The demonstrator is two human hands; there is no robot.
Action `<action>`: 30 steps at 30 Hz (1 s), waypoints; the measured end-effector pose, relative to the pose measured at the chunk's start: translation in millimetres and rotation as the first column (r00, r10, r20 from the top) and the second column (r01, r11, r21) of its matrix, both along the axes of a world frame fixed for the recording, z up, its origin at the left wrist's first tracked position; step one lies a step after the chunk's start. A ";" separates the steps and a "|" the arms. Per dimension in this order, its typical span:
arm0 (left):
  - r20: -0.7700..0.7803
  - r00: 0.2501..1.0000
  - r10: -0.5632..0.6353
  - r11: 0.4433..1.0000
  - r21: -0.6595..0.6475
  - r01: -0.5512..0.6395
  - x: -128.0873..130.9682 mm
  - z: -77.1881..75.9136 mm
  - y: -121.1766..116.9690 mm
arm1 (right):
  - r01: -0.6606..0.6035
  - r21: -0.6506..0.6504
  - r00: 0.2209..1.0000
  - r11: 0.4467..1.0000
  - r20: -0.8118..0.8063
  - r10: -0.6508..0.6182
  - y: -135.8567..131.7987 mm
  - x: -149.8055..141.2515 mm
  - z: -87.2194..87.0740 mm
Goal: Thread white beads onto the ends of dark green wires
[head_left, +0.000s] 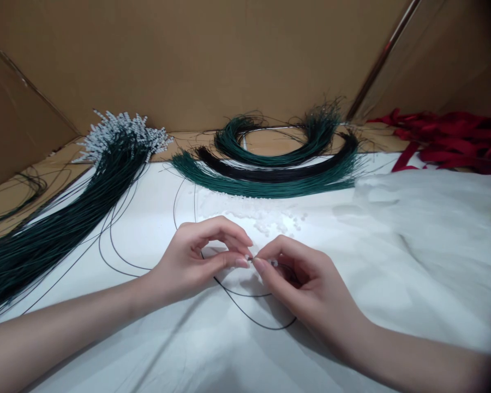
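— How far along does the work look?

— Partway, I'd judge. At the left edge of the white cloth lies a thick bundle of dark green cords whose far ends carry white beads; those look finished. Along the far edge, three curved bundles of bare green and black cords have no beads, so plenty seems left. A small scatter of loose white beads sits on the cloth just beyond the hands.

— And the cord in hand?

— A single thin dark cord loops on the cloth below the hands and rises to the fingertips, near the middle of the cloth.

— The grips?

— The left hand pinches the cord's end between thumb and forefinger, the other fingers arched above. The right hand is pinched too, its fingertips meeting the left's, holding something tiny and pale, likely a bead, though it is too small to be sure.

— Anything else?

— Red ribbons are piled at the far right corner, and cardboard walls stand behind.
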State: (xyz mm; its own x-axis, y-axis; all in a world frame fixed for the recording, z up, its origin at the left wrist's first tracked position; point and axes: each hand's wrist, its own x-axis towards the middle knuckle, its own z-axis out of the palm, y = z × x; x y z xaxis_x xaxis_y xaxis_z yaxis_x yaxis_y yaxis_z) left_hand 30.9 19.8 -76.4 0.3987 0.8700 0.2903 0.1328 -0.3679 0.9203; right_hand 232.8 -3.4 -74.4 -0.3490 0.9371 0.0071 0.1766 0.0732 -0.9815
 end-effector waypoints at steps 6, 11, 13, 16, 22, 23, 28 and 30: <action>-0.045 0.999 -0.005 0.999 0.032 0.007 -2.0 0.8 -1.0 | -0.015 -0.017 1.000 1.000 0.011 0.015 0.3 0.2 0.0; -0.063 0.998 0.000 0.997 0.080 0.005 -1.5 0.1 -0.3 | -0.007 -0.023 1.000 1.000 0.020 0.007 -0.4 -0.1 2.0; -0.066 0.998 -0.004 0.995 0.095 0.010 -1.0 0.3 0.0 | -0.007 -0.031 1.000 1.000 0.021 0.008 -0.7 -0.5 2.8; -0.077 0.997 -0.011 0.995 0.099 0.019 -0.9 0.9 0.2 | -0.014 -0.048 1.000 0.999 -0.012 0.014 -0.9 -0.5 2.4; -0.109 0.994 0.013 0.994 0.107 -0.001 -1.9 0.0 -1.5 | -0.020 -0.043 0.999 0.999 -0.038 0.018 -0.9 1.4 -0.6; -0.113 0.994 0.012 0.994 0.108 0.001 -2.1 -0.1 -2.0 | -0.024 -0.040 0.999 0.999 -0.036 0.023 -0.9 1.6 -0.7; -0.131 0.991 -0.009 0.991 0.132 0.026 -1.7 3.3 -3.8 | -0.023 -0.024 1.000 0.999 -0.022 0.022 -0.5 1.8 0.2; -0.140 0.990 0.007 0.990 0.143 0.013 -1.2 5.1 -3.7 | -0.021 -0.029 1.000 0.999 -0.022 0.020 -0.4 1.4 0.6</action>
